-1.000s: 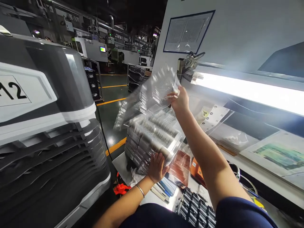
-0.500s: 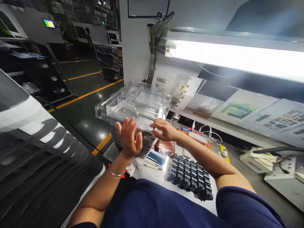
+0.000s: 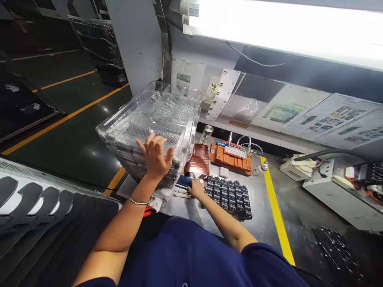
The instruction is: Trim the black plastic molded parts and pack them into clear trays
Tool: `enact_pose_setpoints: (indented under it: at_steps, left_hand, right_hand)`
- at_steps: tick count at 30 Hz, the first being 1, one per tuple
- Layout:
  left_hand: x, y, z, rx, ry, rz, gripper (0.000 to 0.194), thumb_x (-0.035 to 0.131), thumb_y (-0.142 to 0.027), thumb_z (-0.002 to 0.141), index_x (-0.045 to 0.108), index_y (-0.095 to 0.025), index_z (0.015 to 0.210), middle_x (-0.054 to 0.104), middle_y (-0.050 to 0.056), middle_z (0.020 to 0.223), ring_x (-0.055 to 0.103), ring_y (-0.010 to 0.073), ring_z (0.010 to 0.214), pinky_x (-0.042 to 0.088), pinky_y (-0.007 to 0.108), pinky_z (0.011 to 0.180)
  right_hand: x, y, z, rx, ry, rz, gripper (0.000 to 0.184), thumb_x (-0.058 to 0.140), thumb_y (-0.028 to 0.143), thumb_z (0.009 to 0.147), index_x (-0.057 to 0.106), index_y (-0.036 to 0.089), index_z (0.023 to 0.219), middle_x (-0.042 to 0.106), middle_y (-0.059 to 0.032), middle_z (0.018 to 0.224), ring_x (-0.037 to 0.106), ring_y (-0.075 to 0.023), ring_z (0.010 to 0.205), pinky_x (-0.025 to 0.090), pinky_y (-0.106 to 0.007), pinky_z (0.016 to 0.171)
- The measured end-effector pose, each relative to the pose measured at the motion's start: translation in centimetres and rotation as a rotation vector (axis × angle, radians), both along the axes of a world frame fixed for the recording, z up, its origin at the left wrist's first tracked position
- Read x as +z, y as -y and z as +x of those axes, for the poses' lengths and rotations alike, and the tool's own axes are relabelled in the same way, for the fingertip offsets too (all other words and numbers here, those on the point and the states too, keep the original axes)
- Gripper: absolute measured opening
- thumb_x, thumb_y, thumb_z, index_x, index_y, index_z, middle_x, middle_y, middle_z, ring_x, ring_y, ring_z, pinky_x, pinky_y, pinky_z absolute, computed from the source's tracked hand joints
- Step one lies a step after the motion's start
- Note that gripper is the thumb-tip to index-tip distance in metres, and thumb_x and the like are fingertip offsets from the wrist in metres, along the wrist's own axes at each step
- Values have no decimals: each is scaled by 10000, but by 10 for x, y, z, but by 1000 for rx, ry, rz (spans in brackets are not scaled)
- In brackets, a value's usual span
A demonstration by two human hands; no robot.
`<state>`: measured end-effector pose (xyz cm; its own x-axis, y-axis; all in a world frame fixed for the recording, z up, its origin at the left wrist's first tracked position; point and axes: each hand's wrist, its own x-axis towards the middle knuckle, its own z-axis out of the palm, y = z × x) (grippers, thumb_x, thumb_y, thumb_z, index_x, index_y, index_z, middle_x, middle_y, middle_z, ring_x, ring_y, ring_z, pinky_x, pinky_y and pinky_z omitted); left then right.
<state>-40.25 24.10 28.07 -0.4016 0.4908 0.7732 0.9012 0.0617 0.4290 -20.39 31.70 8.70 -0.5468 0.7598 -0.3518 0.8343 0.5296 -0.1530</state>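
My left hand is at the front edge of a stack of clear plastic trays, with thumb and fingers apart and slightly bent. Its fingertips overlap the top tray; whether they press on it I cannot tell. Lower down, my right hand is on the bench with fingers bunched and pointing down. It is beside a flat dark blue item and some pens; its fingertips are partly hidden, and what they hold, if anything, is unclear. A black moulded tray with rows of pockets lies right of that hand.
Behind my right hand are a copper-coloured tray and an orange fixture. A glass jar stands near the back wall. Yellow tape runs along the bench, with a grey box-shaped device beyond it. Stacked black trays are at left.
My right hand has left the clear tray stack and come down to the bench by the pens. My left hand stays at the stack's front edge. The view has turned right and downward.
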Motion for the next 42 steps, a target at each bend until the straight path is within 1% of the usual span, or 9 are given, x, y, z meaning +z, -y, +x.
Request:
enact_pose_setpoints:
  at_steps: [4, 14, 18, 23, 29, 32, 35, 39, 42]
  left_hand:
    - [-3, -1, -3, -21, 31, -10, 354, 420, -443, 903, 553, -168, 1082, 604, 160, 1133, 406, 314, 1307, -31, 587, 1139]
    - [-5, 2, -5, -58, 66, -11, 330, 447, -440, 897, 530, -214, 1122, 563, 165, 1190, 346, 328, 1352, -82, 588, 1147]
    - [-3, -2, -4, -55, 77, 20, 362, 432, -463, 893, 529, -198, 1121, 560, 174, 1191, 324, 346, 1360, -102, 616, 1130]
    - [8, 0, 4, 54, -4, 23, 335, 410, -451, 905, 565, -206, 1072, 602, 157, 1149, 412, 318, 1306, 93, 601, 1152]
    - [17, 2, 29, 71, -72, -37, 454, 433, -515, 887, 558, -161, 1143, 588, 119, 1252, 403, 324, 1314, 47, 645, 1139]
    - [18, -1, 42, 59, -80, -135, 450, 485, -570, 838, 583, -198, 1072, 643, 86, 1149, 465, 319, 1257, 19, 643, 1140]
    - [17, -2, 44, 165, -89, -174, 416, 592, -560, 775, 572, -206, 993, 658, 69, 1092, 494, 328, 1212, 47, 656, 1133]
    - [16, 2, 47, 224, -16, -225, 390, 626, -527, 756, 553, -198, 954, 634, 75, 1162, 451, 358, 1255, 138, 656, 1121]
    - [11, 1, 76, 291, 12, -220, 491, 663, -459, 743, 529, -158, 1108, 510, 135, 1365, 343, 391, 1344, 118, 662, 1125]
  right_hand:
    - [-15, -19, -10, 27, 60, -43, 637, 652, 339, 800, 455, 99, 1357, 488, -224, 1368, 441, -306, 1280, 350, -382, 1027]
    - [-28, -46, -14, 0, 105, -159, 746, 783, 441, 638, 515, 204, 1292, 616, -155, 1249, 546, -312, 1187, 352, -428, 1019]
    - [-26, -50, -14, -3, 94, -184, 753, 789, 424, 629, 510, 209, 1294, 634, -138, 1228, 552, -298, 1180, 334, -446, 1038]
    - [-17, -43, -10, 30, 72, -182, 725, 768, 425, 669, 495, 171, 1290, 614, -174, 1231, 554, -310, 1161, 374, -452, 998]
    - [12, -46, 25, 234, -77, -104, 406, 582, 359, 853, 549, 177, 1215, 551, -159, 1294, 469, -274, 1232, 400, -375, 979]
    - [17, -72, 52, 266, -105, -31, 645, 630, 285, 816, 382, 143, 1394, 336, -200, 1484, 276, -323, 1377, 266, -460, 1091]
    - [13, -99, 70, 291, -53, -23, 854, 720, 293, 740, 293, 102, 1455, 210, -237, 1537, 177, -383, 1411, 179, -536, 1111]
    - [10, -115, 72, 340, -61, -47, 558, 549, 217, 862, 419, 101, 1392, 300, -230, 1504, 279, -332, 1379, 196, -502, 1102]
    - [15, -122, 67, 352, -82, -76, 356, 420, 154, 910, 598, 103, 1214, 514, -221, 1344, 453, -296, 1252, 269, -474, 1064]
